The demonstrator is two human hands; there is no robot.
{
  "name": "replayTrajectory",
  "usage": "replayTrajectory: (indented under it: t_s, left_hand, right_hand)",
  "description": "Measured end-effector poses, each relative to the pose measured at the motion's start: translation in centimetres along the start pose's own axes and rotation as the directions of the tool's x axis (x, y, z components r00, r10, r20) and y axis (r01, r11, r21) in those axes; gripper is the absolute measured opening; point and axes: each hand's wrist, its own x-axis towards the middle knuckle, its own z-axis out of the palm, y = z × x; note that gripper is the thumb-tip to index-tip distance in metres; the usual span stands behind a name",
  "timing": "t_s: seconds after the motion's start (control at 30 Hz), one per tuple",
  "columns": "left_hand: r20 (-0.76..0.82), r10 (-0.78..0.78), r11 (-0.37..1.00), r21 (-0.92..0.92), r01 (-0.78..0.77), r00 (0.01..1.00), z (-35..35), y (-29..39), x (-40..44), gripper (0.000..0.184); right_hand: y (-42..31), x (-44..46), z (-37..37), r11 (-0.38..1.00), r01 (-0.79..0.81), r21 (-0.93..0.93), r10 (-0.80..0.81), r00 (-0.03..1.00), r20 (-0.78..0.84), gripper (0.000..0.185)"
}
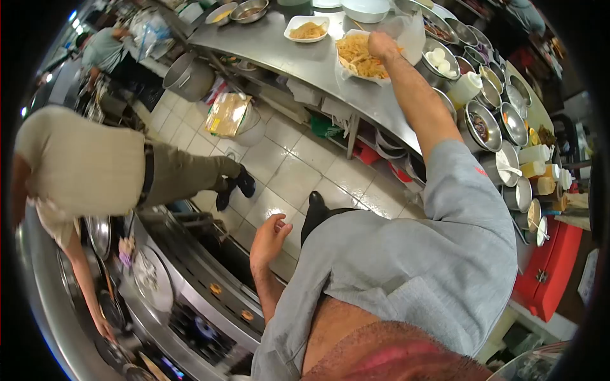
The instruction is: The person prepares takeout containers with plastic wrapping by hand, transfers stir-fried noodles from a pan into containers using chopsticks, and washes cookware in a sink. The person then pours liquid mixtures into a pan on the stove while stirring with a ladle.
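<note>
On the steel bench, close to its front edge, sits a paper-lined tray heaped with noodles. The right hand is at the far side of that heap (its fingers face away from view, so I cannot tell whether they grasp anything). The left hand hangs free over the tiled floor, fingers loosely curled and released.

Just beside the lined tray, to the left in view, stands a smaller white tray with a lesser mound of similar food. On the other side, metal bowls crowd the bench; one near the right forearm holds white, rounded pieces, and a squeeze bottle stands next to it. Across the aisle, a person in a beige shirt stretches an arm down toward pans by the cooking range (partly cut off by the dark lens border).
</note>
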Motion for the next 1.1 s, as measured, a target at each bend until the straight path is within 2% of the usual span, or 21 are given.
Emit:
replayTrajectory:
  t_s: [0.07, 0.13, 0.2, 0.27, 0.3, 0.37, 0.4, 0.47, 0.5, 0.57, 0.67, 0.7, 0.73, 0.8, 0.83, 0.87, 0.9, 0.93, 1.03, 1.1]
  left_hand:
    - [0.078, 0.044, 0.999, 0.019, -0.046, 0.996, -3.2, 0.1, 5.0, 0.036]
    - [0.148, 0.085, 0.996, 0.027, -0.089, 0.985, -5.9, 0.3, 10.7, 0.036]
    - [0.179, 0.247, 0.956, 0.115, -0.269, 0.953, -7.9, 0.8, 17.6, 0.037]
    - [0.142, 0.346, 0.937, 0.004, -0.350, 0.928, -8.7, 2.2, 24.9, 0.037]
    - [0.128, 0.316, 0.949, -0.017, -0.316, 0.940, -9.0, 3.9, 28.2, 0.037]
    - [0.090, 0.274, 0.958, -0.108, -0.264, 0.958, -8.6, 6.7, 35.5, 0.035]
    - [0.067, 0.256, 0.955, -0.175, -0.241, 0.964, -8.0, 7.5, 39.2, 0.034]
    - [0.066, 0.300, 0.954, -0.050, -0.297, 0.952, -7.0, 10.6, 43.7, 0.032]
    - [0.083, 0.293, 0.956, -0.050, -0.290, 0.952, -6.2, 11.6, 44.5, 0.032]
    - [0.172, 0.140, 0.978, -0.176, -0.109, 0.975, -4.0, 14.2, 46.0, 0.031]
    - [0.209, 0.116, 0.971, -0.232, -0.065, 0.971, -0.9, 15.2, 47.0, 0.032]
    - [0.254, 0.095, 0.965, -0.262, -0.026, 0.963, -0.2, 15.3, 47.2, 0.041]
    - [0.268, 0.093, 0.967, -0.254, -0.023, 0.959, 0.4, 15.5, 47.5, 0.041]
    - [0.168, -0.017, 0.826, -0.553, 0.108, 0.986, 1.2, 15.7, 47.6, 0.049]
    - [0.198, -0.007, 0.738, -0.660, 0.139, 0.980, 1.0, 15.6, 48.9, 0.056]
    - [0.216, 0.005, 0.741, -0.656, 0.142, 0.976, 0.8, 15.5, 50.3, 0.056]
    - [0.207, -0.001, 0.596, -0.785, 0.167, 0.978, 0.5, 15.4, 51.6, 0.054]
    - [0.201, -0.010, 0.430, -0.884, 0.185, 0.980, 0.3, 15.3, 52.9, 0.052]
    - [0.211, 0.003, 0.421, -0.887, 0.190, 0.978, -0.9, 15.1, 55.5, 0.044]
    - [0.195, 0.011, 0.428, -0.887, 0.172, 0.981, -1.1, 14.7, 56.0, 0.036]
  right_hand:
    - [1.8, 2.0, 2.0, 0.995, 0.051, -0.083, -0.041, 0.992, 0.118, 0.024]
    - [2.2, 2.7, 2.0, 0.997, -0.008, -0.081, 0.015, 0.996, 0.092, 0.024]
    - [2.2, 2.7, 1.6, 0.995, -0.066, -0.079, 0.071, 0.995, 0.065, 0.024]
    - [1.9, 2.2, 0.2, 0.995, -0.092, -0.035, 0.093, 0.994, 0.051, 0.023]
    - [1.8, 2.4, -0.2, 0.993, -0.110, -0.035, 0.112, 0.992, 0.051, 0.023]
    - [1.8, 2.6, -1.1, 0.998, 0.066, -0.012, -0.066, 0.998, -0.002, 0.021]
    - [0.9, 2.0, -1.6, 0.999, 0.039, -0.019, -0.039, 0.999, 0.007, 0.021]
    - [-2.3, 1.1, -2.0, 0.988, 0.088, 0.125, -0.103, 0.988, 0.118, 0.019]
    - [-2.7, 0.8, -0.9, 0.989, 0.073, 0.126, -0.089, 0.988, 0.130, 0.019]
    - [-2.8, 1.5, 1.4, 0.993, 0.119, 0.021, -0.121, 0.988, 0.096, 0.017]
    - [-2.8, 2.0, 2.1, 0.993, 0.100, -0.067, -0.090, 0.986, 0.139, 0.017]
    - [-2.6, 2.4, 2.1, 0.994, 0.086, -0.062, -0.077, 0.987, 0.139, 0.017]
    - [-2.2, 2.5, 2.0, 0.999, 0.051, 0.014, -0.052, 0.989, 0.136, 0.016]
    - [-1.3, 2.4, 1.2, 0.987, -0.028, 0.159, 0.006, 0.991, 0.134, 0.015]
    - [-1.2, 2.5, -0.1, 0.988, -0.045, 0.151, 0.026, 0.991, 0.128, 0.015]
    - [-1.1, 2.4, -1.6, 0.976, -0.052, 0.213, 0.040, 0.998, 0.057, 0.015]
    - [-1.1, 2.2, -2.4, 0.959, -0.056, 0.277, 0.062, 0.998, -0.012, 0.014]
    - [-1.2, 2.4, -2.6, 0.959, -0.078, 0.273, 0.085, 0.996, -0.014, 0.014]
    - [-2.2, 2.9, -1.6, 0.968, -0.122, 0.222, 0.133, 0.990, -0.039, 0.014]
    - [-2.7, 3.1, 0.8, 0.986, -0.128, -0.110, 0.149, 0.967, 0.206, 0.017]
